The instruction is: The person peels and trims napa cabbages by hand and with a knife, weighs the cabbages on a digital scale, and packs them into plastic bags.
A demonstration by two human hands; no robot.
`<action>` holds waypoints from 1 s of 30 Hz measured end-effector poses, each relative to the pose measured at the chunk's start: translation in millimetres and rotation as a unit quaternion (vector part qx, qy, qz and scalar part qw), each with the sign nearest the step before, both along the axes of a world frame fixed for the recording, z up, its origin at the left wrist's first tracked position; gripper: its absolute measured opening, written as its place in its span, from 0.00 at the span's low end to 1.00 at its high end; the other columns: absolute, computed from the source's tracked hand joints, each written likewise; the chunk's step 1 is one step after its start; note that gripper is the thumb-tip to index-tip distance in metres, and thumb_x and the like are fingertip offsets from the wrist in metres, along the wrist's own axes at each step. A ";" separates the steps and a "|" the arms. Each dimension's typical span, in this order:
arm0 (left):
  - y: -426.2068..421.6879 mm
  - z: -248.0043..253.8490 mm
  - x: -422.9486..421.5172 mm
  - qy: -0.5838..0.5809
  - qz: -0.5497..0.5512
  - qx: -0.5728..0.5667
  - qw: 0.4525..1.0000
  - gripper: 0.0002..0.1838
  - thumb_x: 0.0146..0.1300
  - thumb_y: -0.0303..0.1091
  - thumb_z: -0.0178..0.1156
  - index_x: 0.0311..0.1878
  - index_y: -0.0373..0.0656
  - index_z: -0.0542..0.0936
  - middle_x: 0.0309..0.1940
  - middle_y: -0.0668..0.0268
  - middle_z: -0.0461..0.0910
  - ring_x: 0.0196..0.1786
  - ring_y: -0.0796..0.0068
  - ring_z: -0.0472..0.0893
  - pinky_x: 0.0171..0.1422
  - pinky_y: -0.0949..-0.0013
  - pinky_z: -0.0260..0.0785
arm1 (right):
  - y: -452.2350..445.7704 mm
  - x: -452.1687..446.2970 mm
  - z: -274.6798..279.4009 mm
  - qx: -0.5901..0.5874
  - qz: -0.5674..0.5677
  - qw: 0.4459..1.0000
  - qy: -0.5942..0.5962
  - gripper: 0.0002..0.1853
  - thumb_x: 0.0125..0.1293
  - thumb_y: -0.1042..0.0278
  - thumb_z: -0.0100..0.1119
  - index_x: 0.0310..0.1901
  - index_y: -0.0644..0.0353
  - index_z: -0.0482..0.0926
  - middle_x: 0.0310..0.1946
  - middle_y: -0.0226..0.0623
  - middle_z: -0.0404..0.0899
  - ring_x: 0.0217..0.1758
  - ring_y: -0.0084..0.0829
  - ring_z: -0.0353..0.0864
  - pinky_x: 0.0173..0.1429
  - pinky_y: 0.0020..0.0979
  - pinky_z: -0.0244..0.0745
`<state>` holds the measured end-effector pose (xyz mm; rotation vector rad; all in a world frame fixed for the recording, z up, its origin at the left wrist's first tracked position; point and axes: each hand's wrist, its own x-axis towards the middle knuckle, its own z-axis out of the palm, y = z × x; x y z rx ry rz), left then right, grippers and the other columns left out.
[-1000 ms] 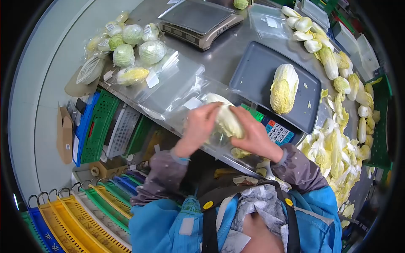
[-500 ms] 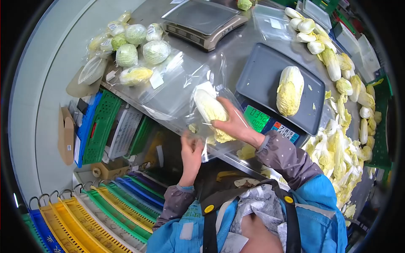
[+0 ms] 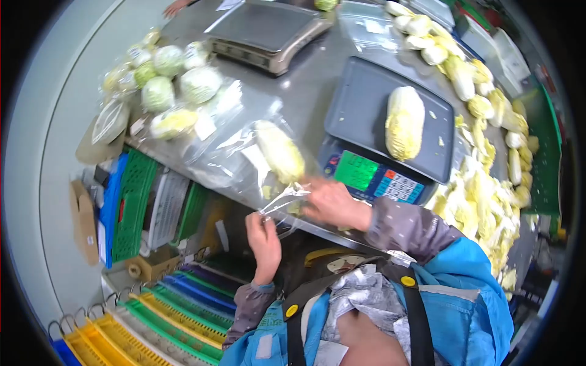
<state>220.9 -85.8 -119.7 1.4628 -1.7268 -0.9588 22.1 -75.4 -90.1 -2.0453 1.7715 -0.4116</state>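
Observation:
A napa cabbage (image 3: 279, 151) lies inside a clear plastic bag (image 3: 223, 155) at the table's front edge, with a white label beside it. My left hand (image 3: 265, 243) pinches the bag's open end just over the edge. On the other side of that end, my right hand (image 3: 334, 203) has its fingers closed on the plastic, slightly blurred. Behind my right hand, another cabbage (image 3: 405, 124) rests bare on the grey tray (image 3: 360, 91) of a scale with a lit green display (image 3: 356, 171).
Wrapped cabbages (image 3: 159, 93) are heaped at the left. A second scale (image 3: 265, 30) stands at the back. Cabbages (image 3: 461, 76) line the right side, near loose leaves (image 3: 476, 210). Colourful crates (image 3: 165, 317) hang below. Another person's hand (image 3: 177, 7) shows at the top left.
My right hand has let go of the cabbage and moved to the bag's open end. The cabbage now lies in the bag. Another person's hand has appeared at the top left.

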 end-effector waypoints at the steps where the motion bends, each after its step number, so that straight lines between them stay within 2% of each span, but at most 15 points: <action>1: 1.2 -5.1 1.7 0.024 -0.005 -0.003 1.000 0.05 0.64 0.27 0.47 0.36 0.34 0.69 0.33 0.56 0.70 0.29 0.63 0.74 0.36 0.66 0.65 | 9.1 -12.6 18.3 0.004 -0.012 1.000 0.008 0.33 0.41 0.64 0.68 0.53 0.56 0.70 0.47 0.48 0.74 0.45 0.42 0.76 0.44 0.37 0.73; 3: 5.3 1.7 -6.7 0.144 0.007 0.069 0.987 0.04 0.63 0.24 0.47 0.40 0.36 0.66 0.30 0.61 0.70 0.26 0.72 0.71 0.29 0.69 0.65 | 27.3 -37.8 55.6 -0.088 -0.096 0.991 0.022 0.20 0.45 0.63 0.66 0.42 0.59 0.78 0.52 0.42 0.73 0.40 0.41 0.80 0.40 0.34 0.76; 4: 7.1 9.4 -10.2 0.144 0.005 0.071 0.987 0.04 0.63 0.24 0.47 0.40 0.36 0.66 0.30 0.61 0.70 0.26 0.72 0.71 0.29 0.69 0.65 | 21.0 -61.4 67.4 -0.242 -0.133 0.958 0.072 0.30 0.41 0.61 0.68 0.49 0.55 0.72 0.41 0.44 0.74 0.39 0.41 0.76 0.39 0.34 0.72; 7: 10.8 25.8 -16.6 0.131 0.020 0.188 0.973 0.07 0.66 0.27 0.45 0.46 0.38 0.64 0.26 0.64 0.70 0.28 0.79 0.72 0.31 0.73 0.66 | 16.5 -118.4 68.8 -0.187 -0.377 0.869 0.260 0.49 0.35 0.54 0.72 0.62 0.53 0.60 0.59 0.52 0.60 0.57 0.49 0.64 0.44 0.49 0.69; 9: 10.9 19.0 -17.2 0.071 0.007 0.102 0.992 0.09 0.65 0.26 0.46 0.47 0.38 0.64 0.25 0.60 0.70 0.28 0.71 0.73 0.32 0.69 0.66 | 26.1 -146.5 48.9 -0.107 -0.418 0.901 0.036 0.50 0.43 0.54 0.69 0.67 0.54 0.51 0.64 0.57 0.52 0.61 0.57 0.63 0.58 0.47 0.67; 12: 12.2 23.8 -15.5 0.009 -0.008 0.034 0.999 0.12 0.66 0.28 0.47 0.50 0.37 0.64 0.27 0.51 0.72 0.28 0.54 0.74 0.34 0.60 0.65 | 30.6 -173.9 31.3 -0.230 -0.341 0.907 -0.092 0.41 0.51 0.58 0.60 0.66 0.60 0.55 0.62 0.54 0.60 0.57 0.45 0.72 0.58 0.38 0.68; 16: 7.9 38.4 -17.5 -0.020 -0.027 0.062 0.998 0.10 0.67 0.30 0.46 0.49 0.37 0.65 0.27 0.51 0.73 0.28 0.54 0.75 0.32 0.61 0.63 | 78.1 -171.1 73.1 -0.083 -0.338 0.743 -0.572 0.43 0.50 0.57 0.58 0.66 0.65 0.54 0.58 0.45 0.66 0.59 0.37 0.69 0.60 0.32 0.67; 18: 6.2 38.6 -17.6 -0.020 -0.034 0.039 0.998 0.11 0.67 0.31 0.47 0.49 0.37 0.65 0.24 0.52 0.72 0.26 0.53 0.74 0.30 0.61 0.62 | 106.8 -166.1 61.9 0.017 -0.290 0.738 -0.609 0.49 0.43 0.47 0.62 0.65 0.64 0.56 0.59 0.45 0.65 0.60 0.35 0.69 0.62 0.32 0.66; 22: 5.4 39.9 -22.3 -0.008 -0.011 0.059 0.998 0.12 0.67 0.31 0.46 0.51 0.37 0.64 0.22 0.50 0.73 0.26 0.49 0.75 0.30 0.59 0.62 | 107.9 -97.6 48.0 0.264 -0.185 0.672 -0.667 0.40 0.42 0.64 0.55 0.64 0.61 0.63 0.63 0.40 0.63 0.63 0.34 0.63 0.68 0.31 0.55; 24: 6.3 41.6 -25.3 -0.009 -0.016 0.043 0.999 0.14 0.67 0.30 0.46 0.54 0.38 0.63 0.21 0.49 0.73 0.27 0.46 0.75 0.29 0.57 0.62 | 95.1 -67.4 36.6 0.312 -0.202 0.670 -0.643 0.36 0.49 0.70 0.53 0.65 0.59 0.60 0.65 0.40 0.59 0.67 0.33 0.56 0.71 0.30 0.46; 26: 8.6 41.7 -29.5 0.011 -0.028 0.012 0.999 0.16 0.66 0.29 0.46 0.56 0.39 0.62 0.21 0.48 0.73 0.26 0.46 0.75 0.28 0.57 0.62 | 68.5 -46.3 -4.6 0.275 -0.182 0.601 -0.728 0.37 0.50 0.69 0.53 0.66 0.62 0.57 0.63 0.42 0.61 0.66 0.32 0.59 0.69 0.30 0.52; 27: 10.2 38.4 -31.2 0.016 -0.031 0.017 0.999 0.18 0.65 0.28 0.47 0.57 0.39 0.61 0.20 0.48 0.73 0.25 0.46 0.75 0.28 0.57 0.62 | 52.4 -36.8 -9.4 0.245 -0.183 0.604 -0.736 0.37 0.51 0.68 0.54 0.65 0.63 0.58 0.62 0.42 0.61 0.65 0.32 0.60 0.68 0.30 0.54; 28: 13.0 40.4 -34.4 0.007 -0.032 0.033 0.999 0.17 0.66 0.28 0.45 0.57 0.37 0.61 0.20 0.58 0.71 0.20 0.69 0.70 0.26 0.67 0.60 | 37.3 -28.6 -11.1 0.214 -0.184 0.607 -0.743 0.37 0.51 0.67 0.55 0.65 0.65 0.58 0.62 0.42 0.62 0.64 0.32 0.61 0.67 0.31 0.55; 29: 14.3 39.0 -39.1 0.033 -0.034 0.017 0.999 0.18 0.66 0.28 0.45 0.58 0.37 0.60 0.20 0.57 0.71 0.20 0.69 0.71 0.26 0.67 0.61 | 22.9 -21.5 -8.4 0.216 -0.181 0.606 -0.743 0.37 0.51 0.67 0.55 0.65 0.65 0.58 0.62 0.42 0.62 0.64 0.32 0.61 0.67 0.31 0.56; 30: 14.5 38.4 -43.8 0.059 -0.037 0.001 0.998 0.19 0.66 0.28 0.45 0.59 0.37 0.60 0.20 0.57 0.71 0.20 0.69 0.71 0.26 0.66 0.61 | 8.6 -15.1 -3.8 0.175 -0.142 0.721 -0.656 0.37 0.51 0.66 0.56 0.64 0.65 0.58 0.62 0.43 0.62 0.64 0.33 0.62 0.66 0.31 0.57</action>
